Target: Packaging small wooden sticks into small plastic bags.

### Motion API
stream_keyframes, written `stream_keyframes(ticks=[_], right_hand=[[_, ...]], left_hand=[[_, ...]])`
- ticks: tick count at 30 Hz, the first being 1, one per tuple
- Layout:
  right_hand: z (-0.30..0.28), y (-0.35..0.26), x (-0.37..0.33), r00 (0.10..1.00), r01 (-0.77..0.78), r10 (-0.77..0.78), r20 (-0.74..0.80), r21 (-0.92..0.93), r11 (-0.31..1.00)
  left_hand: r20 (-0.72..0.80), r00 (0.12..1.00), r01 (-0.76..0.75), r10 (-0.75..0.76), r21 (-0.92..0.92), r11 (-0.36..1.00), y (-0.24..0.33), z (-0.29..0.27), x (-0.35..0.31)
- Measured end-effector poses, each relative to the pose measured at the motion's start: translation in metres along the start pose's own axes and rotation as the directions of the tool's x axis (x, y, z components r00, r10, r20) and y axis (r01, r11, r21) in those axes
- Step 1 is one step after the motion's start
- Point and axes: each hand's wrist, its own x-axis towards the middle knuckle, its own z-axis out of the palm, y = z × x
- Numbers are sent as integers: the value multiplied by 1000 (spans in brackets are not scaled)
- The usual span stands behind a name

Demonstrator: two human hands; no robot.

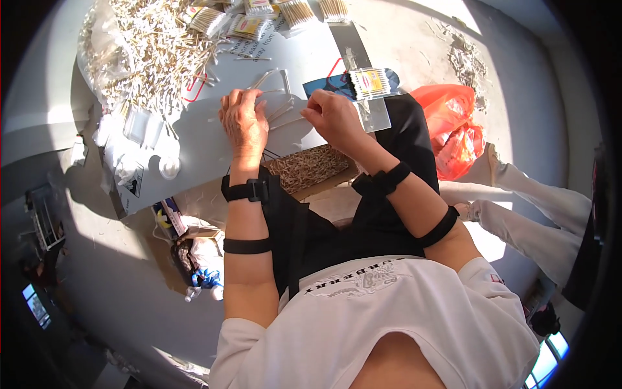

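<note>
My left hand (244, 123) rests low over the grey tabletop, its fingers bent and apart, with nothing visible in them. Close to its right side lie a few loose cotton swabs (280, 111) and a clear plastic piece with a pale edge (287, 81). My right hand (334, 117) is closed, thumb against the fingers, at the end of a cotton swab (289, 123); the fingers cover its tip. A filled pack of cotton swabs (369, 83) with a yellow and red label lies beyond my right hand, on a blue sheet (327, 87).
A large heap of loose cotton swabs (149, 58) covers the table's far left. Several filled packs (249, 27) lie along the far edge. Below the near edge stands a box of swabs (311, 170). Red plastic bags (453, 139) and another person's legs (531, 207) are at the right.
</note>
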Motion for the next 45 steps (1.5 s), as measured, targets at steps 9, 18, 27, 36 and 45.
stream_keyframes(ticks=[9, 18, 27, 36, 45], right_hand=[[21, 8, 70, 993, -13, -12, -115, -209, 978], [11, 18, 69, 968, 251, -247, 49, -109, 962], [-6, 8, 30, 969, 236, -243, 39, 125, 964], [-6, -2, -30, 848, 457, -432, 309, -12, 889], [9, 10, 26, 973, 117, -125, -192, -53, 992]], left_hand=[[141, 987, -94, 72, 160, 983, 2, 0, 20], [91, 996, 14, -18, 42, 999, 20, -6, -27], [92, 996, -15, 16, -14, 1000, 11, -15, -35], [231, 964, -164, 135, 112, 980, 2, -17, -31], [3, 986, 165, -168, 150, 975, -12, -1, 3]])
